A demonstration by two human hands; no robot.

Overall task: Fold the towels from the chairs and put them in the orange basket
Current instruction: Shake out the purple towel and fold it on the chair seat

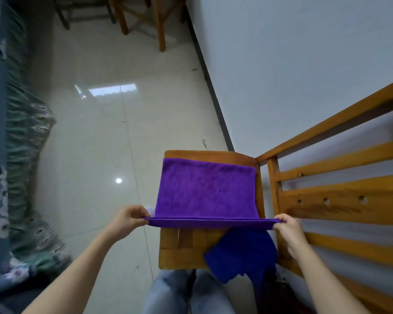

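Observation:
A purple towel is stretched over the seat of a wooden chair, its far edge lying on the seat and its near edge doubled and lifted. My left hand pinches the near left corner. My right hand pinches the near right corner. A dark blue towel lies crumpled on the near right part of the seat and hangs over its front edge. No orange basket is in view.
A wooden slatted frame stands right of the chair against a pale wall. Glossy tiled floor spreads to the left. A patterned blue-green cover runs along the left edge. More wooden chair legs stand at the top.

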